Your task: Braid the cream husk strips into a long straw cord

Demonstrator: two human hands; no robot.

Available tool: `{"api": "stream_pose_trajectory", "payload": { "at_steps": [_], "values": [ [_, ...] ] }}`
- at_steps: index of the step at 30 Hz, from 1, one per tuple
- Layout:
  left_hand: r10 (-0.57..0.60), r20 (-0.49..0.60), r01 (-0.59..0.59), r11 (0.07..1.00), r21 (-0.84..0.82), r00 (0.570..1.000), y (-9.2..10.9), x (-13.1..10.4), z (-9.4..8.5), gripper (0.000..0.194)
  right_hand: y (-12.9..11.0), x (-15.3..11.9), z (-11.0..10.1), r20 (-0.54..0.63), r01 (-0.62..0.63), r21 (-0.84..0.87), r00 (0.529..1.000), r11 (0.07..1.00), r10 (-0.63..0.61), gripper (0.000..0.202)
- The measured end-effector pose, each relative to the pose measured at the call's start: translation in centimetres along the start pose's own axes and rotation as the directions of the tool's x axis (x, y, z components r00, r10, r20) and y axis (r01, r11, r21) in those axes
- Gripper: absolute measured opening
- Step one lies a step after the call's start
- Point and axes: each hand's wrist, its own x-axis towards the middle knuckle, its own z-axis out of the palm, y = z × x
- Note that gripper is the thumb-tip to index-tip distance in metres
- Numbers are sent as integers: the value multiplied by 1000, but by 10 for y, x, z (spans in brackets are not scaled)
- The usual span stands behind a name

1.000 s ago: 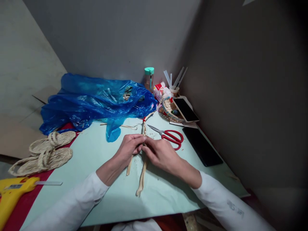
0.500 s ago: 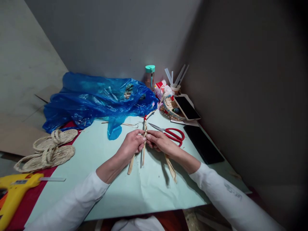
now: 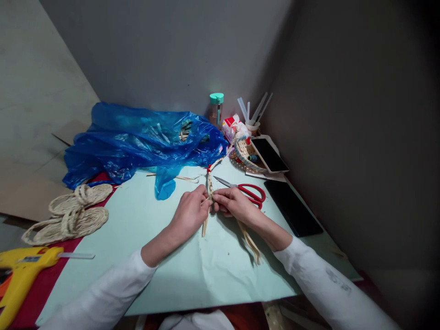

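A narrow braid of dried straw-coloured fibre (image 3: 211, 182) runs from a red tie (image 3: 209, 168) down to my fingers. My left hand (image 3: 192, 207) pinches a strand at the braid's lower end, its fingertips partly hidden. Close beside it, my right hand (image 3: 235, 205) pinches another strand, and that strand's loose tail (image 3: 250, 243) hangs out below the palm. Between the hands a flat strand (image 3: 205, 225) points toward me. Red-handled scissors (image 3: 252, 193) lie just beyond my right hand, partly covered by it.
A crumpled blue plastic bag (image 3: 137, 142) spreads across the back left. Woven sandals (image 3: 75, 215) and a yellow glue gun (image 3: 30, 266) lie at the left. On the right are a black phone or tablet (image 3: 292, 208), another phone (image 3: 270, 155) and a woven basket (image 3: 243, 153); a lidded jar (image 3: 216, 110) stands behind.
My left hand has turned palm-down, and the strand tail beneath it no longer shows. The tail under my right hand has swung slightly right. The whole view has shifted a little.
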Motion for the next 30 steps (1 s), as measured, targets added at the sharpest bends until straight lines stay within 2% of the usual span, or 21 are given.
{"api": "stream_pose_trajectory", "payload": {
  "at_steps": [2, 4, 7, 10, 12, 13, 15, 17, 19, 21, 27, 30],
  "values": [
    [43, -18, -41, 993, 109, 999, 3, -3, 2, 9, 3, 2, 5, -13, -77, 210, 997, 975, 81, 30],
    [53, -6, -51, 987, 149, 999, 5, -3, 2, 9, 4, 3, 7, -48, -86, 252, 994, 964, 102, 29],
    [34, 18, -35, 998, 54, 999, 3, -1, -5, 11, 2, 2, 6, -112, -55, 113, 991, 992, 68, 30],
    [-56, 97, 68, 991, -118, 994, 2, 1, -13, 18, 2, 1, 3, -170, 11, -138, 985, 990, -35, 34],
    [-93, 116, 110, 983, -149, 989, 5, -2, -14, 20, 2, 0, 3, -185, 43, -236, 979, 971, -88, 34],
    [-85, 100, 97, 988, -122, 991, 7, -4, -13, 19, 2, 0, 3, -183, 52, -233, 978, 971, -97, 33],
    [-36, 44, 36, 999, 10, 998, 12, -11, -5, 15, 2, -1, 5, -163, 52, -115, 984, 992, -70, 30],
    [24, 17, -27, 978, 206, 1000, 17, -18, 5, 13, 0, -2, 6, -116, 5, 95, 993, 995, 7, 25],
    [69, 49, -83, 921, 381, 996, 21, -24, 13, 20, -2, -3, 6, -58, -85, 276, 993, 957, 105, 19],
    [94, 123, -143, 856, 496, 988, 23, -26, 17, 27, -4, -4, 4, -27, -142, 376, 986, 916, 164, 22],
    [112, 281, -273, 718, 640, 953, 22, -30, 20, 40, -2, -5, 8, -82, -143, 514, 973, 846, 214, 27],
    [225, 297, -362, 727, 583, 928, 21, -33, 20, 33, 0, -7, 13, -133, -87, 522, 974, 849, 181, 21]
  ]
}}
